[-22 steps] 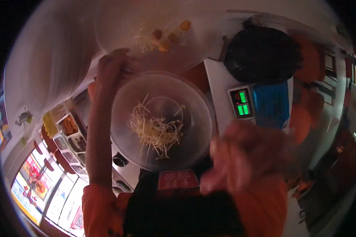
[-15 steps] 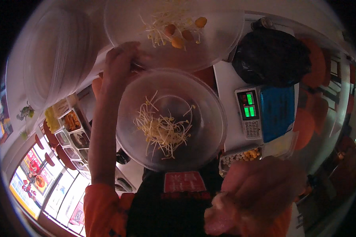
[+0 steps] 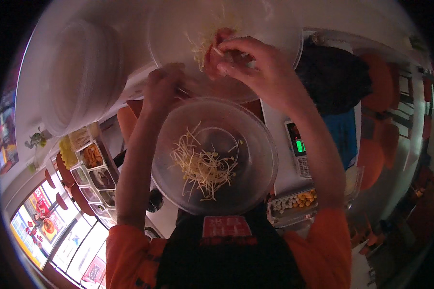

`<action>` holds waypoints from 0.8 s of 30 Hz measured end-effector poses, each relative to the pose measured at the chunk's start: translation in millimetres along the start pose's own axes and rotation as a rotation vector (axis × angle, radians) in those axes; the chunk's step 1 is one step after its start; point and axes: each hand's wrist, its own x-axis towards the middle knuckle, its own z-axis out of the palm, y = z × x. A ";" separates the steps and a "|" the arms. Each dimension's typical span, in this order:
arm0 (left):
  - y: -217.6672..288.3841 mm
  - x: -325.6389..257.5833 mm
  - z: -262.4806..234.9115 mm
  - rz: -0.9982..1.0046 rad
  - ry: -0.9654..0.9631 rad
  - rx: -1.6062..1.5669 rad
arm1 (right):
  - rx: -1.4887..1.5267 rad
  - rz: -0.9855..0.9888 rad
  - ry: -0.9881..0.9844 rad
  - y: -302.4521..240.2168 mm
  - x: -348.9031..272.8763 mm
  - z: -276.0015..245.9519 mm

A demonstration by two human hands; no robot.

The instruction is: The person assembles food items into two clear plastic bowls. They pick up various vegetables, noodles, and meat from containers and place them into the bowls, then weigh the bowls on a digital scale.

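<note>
Over the far clear bowl (image 3: pixel 298 53) my right hand (image 3: pixel 260 60) pinches pinkish-red slices that look like raw meat (image 3: pixel 211 60). Under them lie bean sprouts (image 3: pixel 199 52) in that bowl, partly covered. My left hand (image 3: pixel 165 86) is curled at the far bowl's near left rim, its fingertips blurred, and seems to grip it. Close to my body stands a second clear bowl (image 3: pixel 260 168), with a loose heap of bean sprouts (image 3: pixel 205 166) on its bottom.
Stacked clear bowls (image 3: pixel 82 77) stand at the far left, above trays of ingredients (image 3: pixel 91 156). On the right are a digital scale (image 3: pixel 299 149), a black plastic bag (image 3: pixel 335 72), a blue item (image 3: pixel 340 137) and a container of white and yellow balls (image 3: pixel 294 202).
My right hand has swung from the lower right up over the far bowl, carrying the pink slices. The yellow and brown balls in that bowl are now hidden. My left hand stays by its rim.
</note>
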 end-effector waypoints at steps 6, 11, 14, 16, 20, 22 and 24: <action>16.2 -5.5 6.6 -0.040 0.000 0.019 | -0.360 0.167 0.348 31.5 -40.3 -32.4; 20.9 -3.8 -5.0 -0.025 -0.010 -0.016 | -0.502 0.351 0.622 57.8 -150.8 -58.6; 25.2 -3.7 -6.8 0.005 -0.003 0.046 | -0.470 0.608 0.689 97.9 -195.9 -67.6; 28.0 0.3 -2.1 0.019 0.014 0.091 | -0.638 0.592 0.775 137.2 -188.7 -75.2; 18.8 10.1 -6.7 0.046 -0.019 -0.011 | -1.017 0.575 0.784 217.3 -148.2 -83.1; 3.7 18.2 -15.1 0.019 -0.022 -0.117 | -1.145 0.436 0.623 229.6 -135.5 -86.3; 12.9 15.0 -7.7 -0.031 0.039 -0.002 | -1.071 0.640 0.345 247.6 -138.3 -91.4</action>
